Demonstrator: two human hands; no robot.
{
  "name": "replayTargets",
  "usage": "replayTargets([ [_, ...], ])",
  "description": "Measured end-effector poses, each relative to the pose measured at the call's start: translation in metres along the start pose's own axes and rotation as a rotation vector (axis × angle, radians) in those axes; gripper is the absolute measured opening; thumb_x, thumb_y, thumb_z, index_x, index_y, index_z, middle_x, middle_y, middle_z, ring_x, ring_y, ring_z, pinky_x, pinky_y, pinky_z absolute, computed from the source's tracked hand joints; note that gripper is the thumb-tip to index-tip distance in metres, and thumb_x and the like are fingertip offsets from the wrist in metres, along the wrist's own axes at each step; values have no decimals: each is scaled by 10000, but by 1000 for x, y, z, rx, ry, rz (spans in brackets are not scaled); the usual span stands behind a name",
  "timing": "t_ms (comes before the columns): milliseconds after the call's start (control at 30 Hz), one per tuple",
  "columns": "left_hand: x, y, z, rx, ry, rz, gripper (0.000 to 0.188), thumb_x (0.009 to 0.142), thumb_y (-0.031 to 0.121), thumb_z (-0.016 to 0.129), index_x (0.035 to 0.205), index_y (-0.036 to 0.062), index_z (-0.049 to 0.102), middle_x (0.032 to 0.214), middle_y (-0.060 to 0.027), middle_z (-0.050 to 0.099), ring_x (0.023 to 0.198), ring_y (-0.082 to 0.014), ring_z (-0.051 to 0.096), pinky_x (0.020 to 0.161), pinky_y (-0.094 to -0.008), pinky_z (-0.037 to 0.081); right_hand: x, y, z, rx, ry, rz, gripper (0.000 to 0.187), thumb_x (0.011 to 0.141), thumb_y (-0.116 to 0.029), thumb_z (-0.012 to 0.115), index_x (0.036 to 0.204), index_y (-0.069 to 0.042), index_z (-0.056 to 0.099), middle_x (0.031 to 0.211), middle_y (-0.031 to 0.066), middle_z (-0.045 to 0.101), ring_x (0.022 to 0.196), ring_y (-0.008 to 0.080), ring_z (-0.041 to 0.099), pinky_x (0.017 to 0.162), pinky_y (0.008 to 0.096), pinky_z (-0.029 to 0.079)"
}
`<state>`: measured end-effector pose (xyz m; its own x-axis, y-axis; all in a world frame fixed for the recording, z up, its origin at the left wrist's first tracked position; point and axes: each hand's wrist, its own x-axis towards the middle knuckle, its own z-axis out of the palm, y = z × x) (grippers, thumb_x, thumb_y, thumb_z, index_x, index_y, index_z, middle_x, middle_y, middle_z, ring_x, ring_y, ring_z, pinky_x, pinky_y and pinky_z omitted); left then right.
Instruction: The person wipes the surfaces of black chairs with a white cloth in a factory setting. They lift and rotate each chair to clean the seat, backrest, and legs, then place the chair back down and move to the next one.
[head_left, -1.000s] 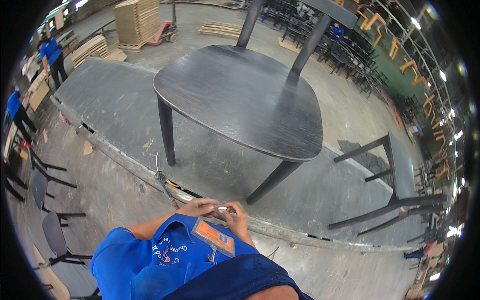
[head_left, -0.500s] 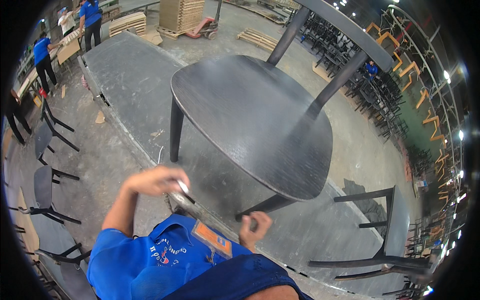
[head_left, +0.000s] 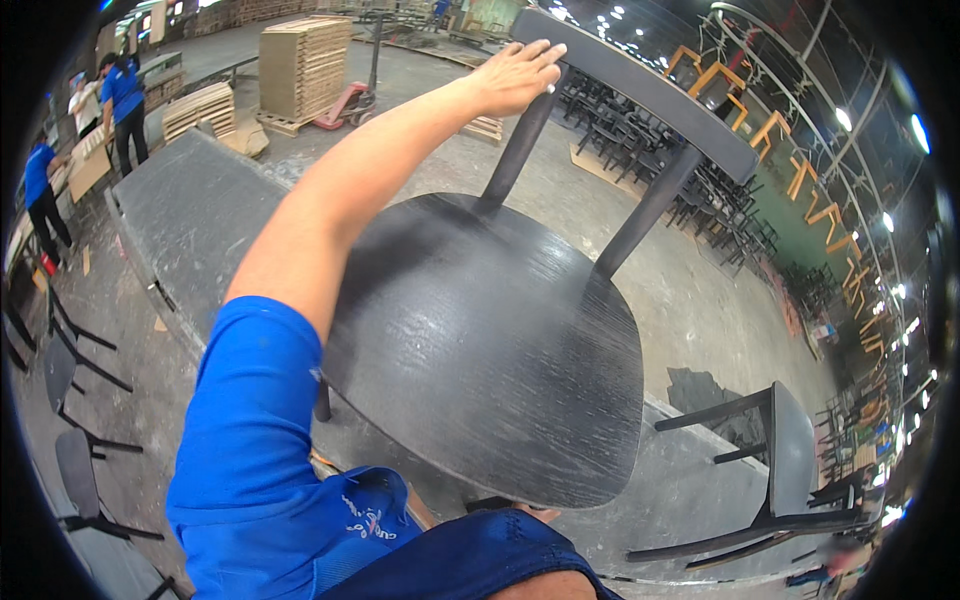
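Observation:
A black wooden chair point(head_left: 480, 350) stands upright in front of me, its rounded seat showing visible grain and a dull sheen. My left arm reaches across the seat to the backrest point(head_left: 640, 85). There my left hand point(head_left: 515, 78) lies against the backrest's left end, fingers stretched out, with whitish fingertips. Just below the seat's near edge a small part of my right hand point(head_left: 540, 514) shows; the seat and my clothing hide its fingers.
The chair stands on a long grey platform point(head_left: 210, 190). Another black chair point(head_left: 790, 450) lies tipped over at right. Several dark chairs point(head_left: 75, 470) line the left side. Far off are people in blue shirts point(head_left: 122, 95), stacked boards point(head_left: 300, 70), a red pallet jack point(head_left: 345, 105) and massed chairs point(head_left: 700, 200).
My left hand has gone from near the seat's front up to the backrest. My right hand has moved under the seat's near edge. The chair sits lower in view.

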<state>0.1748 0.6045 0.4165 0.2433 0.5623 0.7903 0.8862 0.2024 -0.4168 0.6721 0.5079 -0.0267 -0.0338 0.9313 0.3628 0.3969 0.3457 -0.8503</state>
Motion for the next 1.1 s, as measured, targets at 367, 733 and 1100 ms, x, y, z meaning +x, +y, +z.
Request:
replayTargets([
  [367, 18, -11, 63, 184, 101, -16, 177, 923, 163, 489, 1080, 83, 505, 1441, -158, 383, 1332, -313, 342, 1013, -490, 316, -3, -5, 19, -76, 22, 33, 722, 679, -352, 802, 1215, 30, 506, 1237, 219, 530, 1123, 372, 516, 933, 463, 403],
  [733, 16, -23, 59, 126, 109, -1, 212, 885, 117, 505, 1095, 91, 520, 1456, -77, 383, 1282, -273, 392, 938, -462, 352, 0, -11, 27, -109, -33, 2, 725, 679, -355, 798, 1221, 26, 505, 1241, 218, 529, 1129, 373, 512, 942, 464, 397],
  [1100, 9, -16, 51, 20, 25, 76, 311, 839, 97, 518, 1147, 51, 530, 1414, -123, 428, 1286, -286, 400, 1010, -449, 327, -1, -10, 24, -115, -44, -18, 728, 679, -359, 795, 1227, 22, 504, 1245, 217, 527, 1135, 374, 507, 950, 465, 391],
])
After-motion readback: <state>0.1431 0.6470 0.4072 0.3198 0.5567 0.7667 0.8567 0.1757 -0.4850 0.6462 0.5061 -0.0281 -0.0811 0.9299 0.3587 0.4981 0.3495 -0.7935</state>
